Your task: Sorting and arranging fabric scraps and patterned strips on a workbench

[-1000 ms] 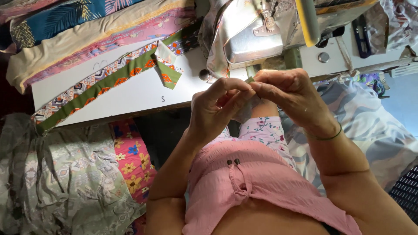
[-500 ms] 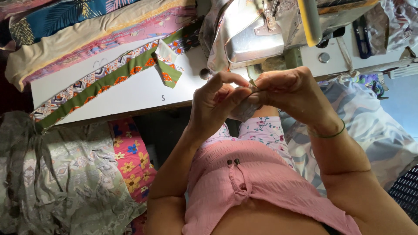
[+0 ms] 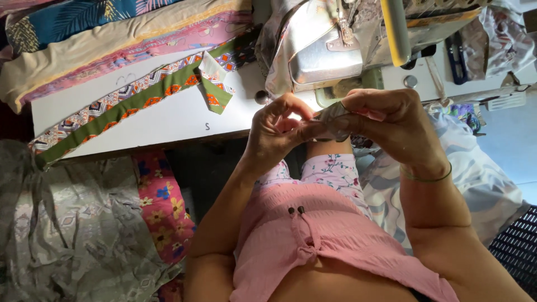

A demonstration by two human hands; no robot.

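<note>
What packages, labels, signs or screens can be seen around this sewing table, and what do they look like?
Clear plastic bag: top right, behind the sewing machine; crumpled, shiny and see-through.
Small dark mark on the white table: near its front edge, below the green patterned fabric strip; a single tiny character.
No signs or screens show. The left hand and right hand pinch a small fabric piece.

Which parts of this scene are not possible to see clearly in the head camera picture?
- Small fabric piece, head view: mostly covered by the left hand and right hand; its shape is unclear.
- Sewing machine: cut off by the top edge; the needle is too small to tell.
- Patterned green strip: its left end slips off the white table, out of sight.
</note>
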